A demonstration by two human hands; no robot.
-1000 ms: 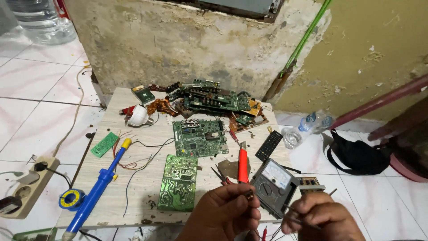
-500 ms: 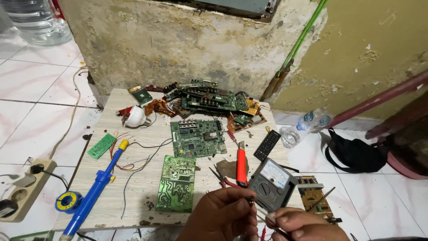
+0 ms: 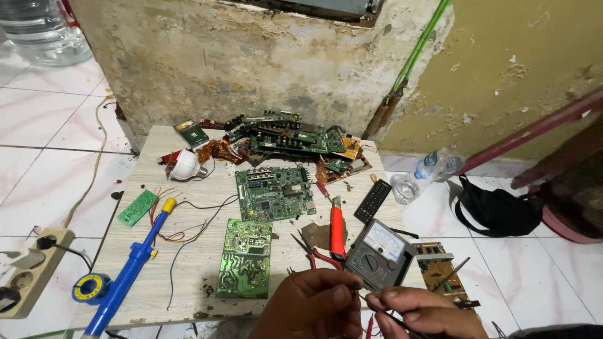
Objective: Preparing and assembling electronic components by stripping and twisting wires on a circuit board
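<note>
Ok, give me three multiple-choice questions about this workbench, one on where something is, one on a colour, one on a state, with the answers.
1. Where does the analog multimeter lie?
A. Beside the power strip on the floor
B. On the board's right edge, just beyond the hands
C. On top of the pile of boards by the wall

2. What colour is the desoldering pump?
A. Blue with a yellow knob
B. All red
C. Green

3. What are the left hand and right hand doing?
A. Lying flat and apart
B. Meeting, pinching a thin dark probe lead
C. Lifting the plastic bottle

Answers: 1 B, it sits by the red-handled cutter; 2 A, its barrel is blue; 3 B, the fingertips meet over the lead.
</note>
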